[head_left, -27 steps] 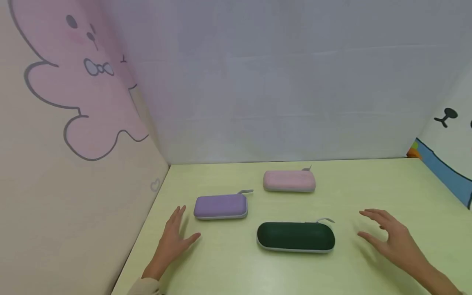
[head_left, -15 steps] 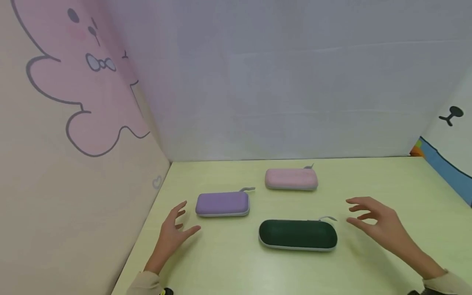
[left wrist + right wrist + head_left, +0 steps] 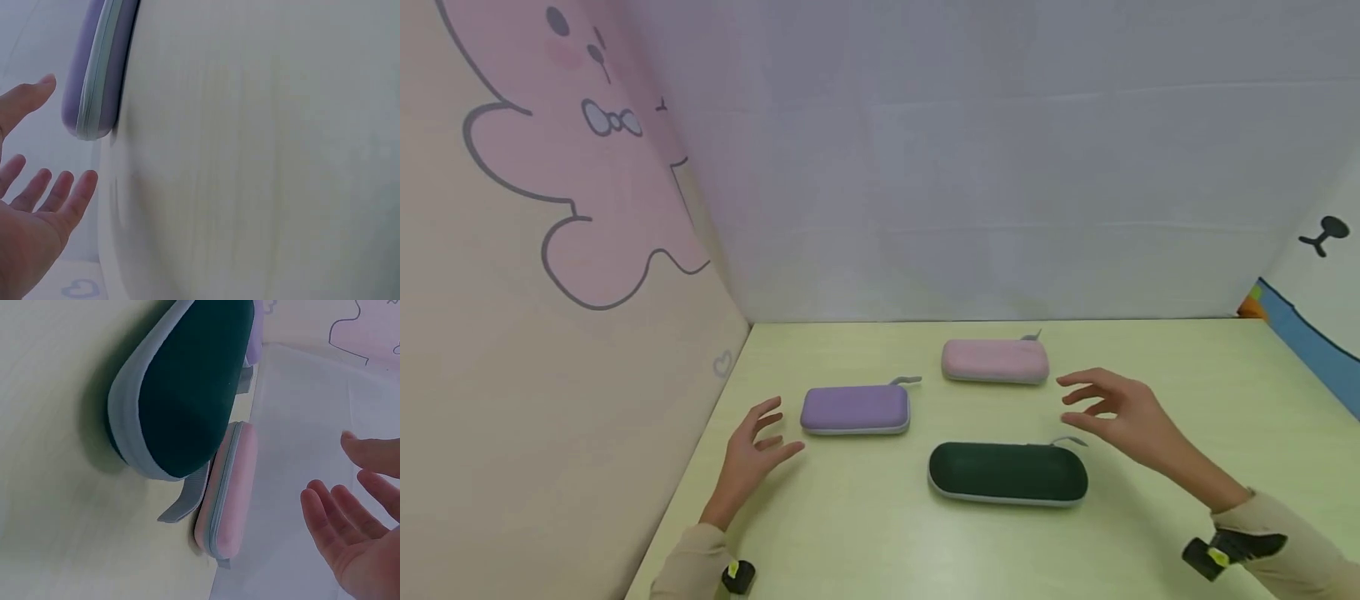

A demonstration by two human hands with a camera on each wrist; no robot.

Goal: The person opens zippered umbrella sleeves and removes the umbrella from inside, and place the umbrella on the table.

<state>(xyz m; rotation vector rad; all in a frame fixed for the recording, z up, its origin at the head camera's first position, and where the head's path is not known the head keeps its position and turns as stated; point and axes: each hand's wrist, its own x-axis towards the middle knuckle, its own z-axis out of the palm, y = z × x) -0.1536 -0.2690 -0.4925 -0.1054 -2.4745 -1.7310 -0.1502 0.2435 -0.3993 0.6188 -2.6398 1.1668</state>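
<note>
Three zippered cases lie on the pale green table. The purple case is on the left, the pink case farther back, and the dark green case nearest, each with a grey pull strap at its right end. My left hand hovers beside the left end of the purple case, apart from it, thumb and fingers spread. Above the table, right of the pink case and beyond the green one, my right hand has loosely bent fingers holding nothing. In the right wrist view, the green case stands before the pink case.
The table meets a grey-white back wall. On the left is a wall with a pink cartoon figure, on the right one with a blue print. A black wrist strap circles the right sleeve.
My right hand has moved left and farther back, toward the pink case. The left hand stays near the purple case, its fingers slightly more bent. The three cases have stayed put on the table.
</note>
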